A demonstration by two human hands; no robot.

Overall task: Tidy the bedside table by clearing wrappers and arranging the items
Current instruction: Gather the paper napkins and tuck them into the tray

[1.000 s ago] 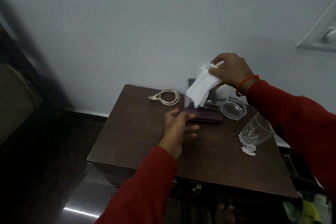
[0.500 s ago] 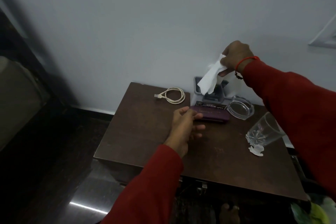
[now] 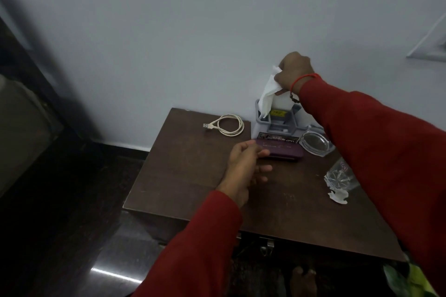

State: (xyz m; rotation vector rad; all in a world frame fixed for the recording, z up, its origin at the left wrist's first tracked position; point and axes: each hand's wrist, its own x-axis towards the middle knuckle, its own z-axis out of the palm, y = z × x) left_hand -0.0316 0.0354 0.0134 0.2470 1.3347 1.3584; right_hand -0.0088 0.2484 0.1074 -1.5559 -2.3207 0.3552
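— Since a second ago the right hand [image 3: 293, 73] has lifted its tissue [image 3: 269, 94] over the holder [image 3: 276, 117].
— Near first: the loose, released left hand [image 3: 243, 164] touches the case [image 3: 280, 152]; a wrapper [image 3: 337, 196] lies by the glass [image 3: 339, 176], which the sleeve could topple off the desk [image 3: 193, 176].
— And farther back, the pinched tissue may snag.

One cable [image 3: 228, 125], one ashtray [image 3: 315, 143], one glass [image 3: 340, 176], one tissue [image 3: 269, 94], two hands [image 3: 243, 169]

Dark brown bench [image 3: 193, 176] against a pale grey-white wall [image 3: 193, 31]. White tissue [image 3: 269, 94], grey holder [image 3: 259, 108], cream cable [image 3: 229, 125], purple case [image 3: 282, 152], clear glass [image 3: 340, 176], red sleeves [image 3: 374, 152].
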